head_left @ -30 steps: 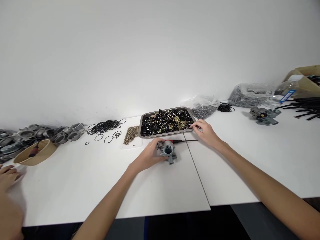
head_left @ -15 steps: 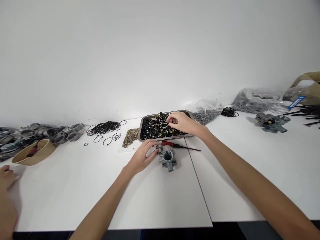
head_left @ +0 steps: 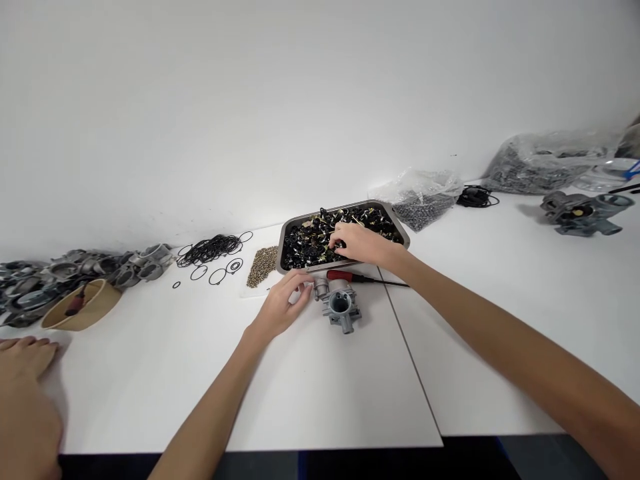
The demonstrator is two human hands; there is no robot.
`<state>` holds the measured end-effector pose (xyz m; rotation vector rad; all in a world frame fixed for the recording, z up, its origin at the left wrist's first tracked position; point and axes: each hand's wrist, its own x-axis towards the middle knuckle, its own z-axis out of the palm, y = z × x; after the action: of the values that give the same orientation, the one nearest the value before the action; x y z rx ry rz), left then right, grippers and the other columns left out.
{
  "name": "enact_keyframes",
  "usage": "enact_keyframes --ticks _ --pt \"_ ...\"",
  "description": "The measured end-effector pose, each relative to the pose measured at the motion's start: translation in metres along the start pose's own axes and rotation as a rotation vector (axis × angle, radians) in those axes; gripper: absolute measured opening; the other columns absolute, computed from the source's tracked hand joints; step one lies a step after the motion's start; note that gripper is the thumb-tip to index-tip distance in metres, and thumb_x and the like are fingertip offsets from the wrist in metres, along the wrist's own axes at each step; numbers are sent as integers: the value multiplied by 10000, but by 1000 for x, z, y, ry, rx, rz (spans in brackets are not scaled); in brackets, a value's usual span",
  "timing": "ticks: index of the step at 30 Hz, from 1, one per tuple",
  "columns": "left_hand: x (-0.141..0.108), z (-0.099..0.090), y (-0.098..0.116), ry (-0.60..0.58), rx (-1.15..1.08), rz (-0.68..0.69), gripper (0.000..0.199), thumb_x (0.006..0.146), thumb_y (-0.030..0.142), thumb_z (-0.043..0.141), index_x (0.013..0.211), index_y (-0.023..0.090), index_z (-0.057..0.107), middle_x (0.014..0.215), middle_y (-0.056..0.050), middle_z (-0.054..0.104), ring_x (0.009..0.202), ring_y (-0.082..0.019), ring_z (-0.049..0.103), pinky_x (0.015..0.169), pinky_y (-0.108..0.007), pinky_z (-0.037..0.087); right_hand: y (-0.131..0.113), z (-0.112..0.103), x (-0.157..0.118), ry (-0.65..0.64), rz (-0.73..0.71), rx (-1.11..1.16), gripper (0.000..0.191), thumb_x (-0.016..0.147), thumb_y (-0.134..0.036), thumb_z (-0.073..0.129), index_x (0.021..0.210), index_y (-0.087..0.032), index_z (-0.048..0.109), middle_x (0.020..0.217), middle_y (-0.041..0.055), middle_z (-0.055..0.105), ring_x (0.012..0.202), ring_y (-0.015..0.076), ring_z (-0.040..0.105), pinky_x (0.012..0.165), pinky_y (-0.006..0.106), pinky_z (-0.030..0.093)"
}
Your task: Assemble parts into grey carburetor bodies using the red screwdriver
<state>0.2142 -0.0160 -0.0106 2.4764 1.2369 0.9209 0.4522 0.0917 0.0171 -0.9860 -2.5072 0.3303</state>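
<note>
A grey metal carburetor [head_left: 341, 305] stands on the white table, its round bore facing me. Beside its left end rests my left hand [head_left: 285, 303], fingers loosely curved and thumb apart; the fingertips are at the carburetor's edge, without a grip around it. My right hand [head_left: 360, 244] reaches into a metal tray [head_left: 281, 257] heaped with small black and brass-coloured parts [head_left: 313, 243]. Its fingers are bent together among them, and whatever is between the fingertips is hidden. Between tray and carburetor lies a red-handled screwdriver [head_left: 341, 275].
Brass pieces [head_left: 263, 267] and black rubber rings [head_left: 210, 251] lie left of the tray. Further left are a cardboard container [head_left: 97, 308], metal housings [head_left: 65, 269] and another person's hand [head_left: 30, 357]. Rightward are plastic bags [head_left: 425, 200] and another carburetor [head_left: 583, 212].
My right hand has moved slightly lower and nearer within the tray, its fingers still among the parts. The camera view has shifted. My left hand stays by the carburetor.
</note>
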Motion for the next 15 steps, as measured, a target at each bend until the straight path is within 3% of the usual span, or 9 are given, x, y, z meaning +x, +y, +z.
enact_keyframes --ticks 6,10,15 --pt "0 0 -3 0 13 1 171 940 221 490 1035 208 632 1017 -57 652 863 -139 608 726 -253 474 -5 -11 1 20 -32 -13 206 850 -35 554 773 -156 702 861 70 680 908 236 580 931 411 360" --pt "0 0 -5 4 -12 -33 190 938 233 487 1031 205 650 1019 -68 655 843 -141 606 707 -258 473 -2 -21 1 26 -49 12 230 837 -4 520 740 -149 670 858 73 663 867 208 573 827 344 399" --pt "1 -1 -3 39 -101 -119 183 925 257 517 994 207 679 1016 -68 662 867 -150 608 722 -267 479 -6 -40 -1 95 -31 141 172 887 -75 512 840 -153 658 934 62 649 809 158 575 718 285 418"
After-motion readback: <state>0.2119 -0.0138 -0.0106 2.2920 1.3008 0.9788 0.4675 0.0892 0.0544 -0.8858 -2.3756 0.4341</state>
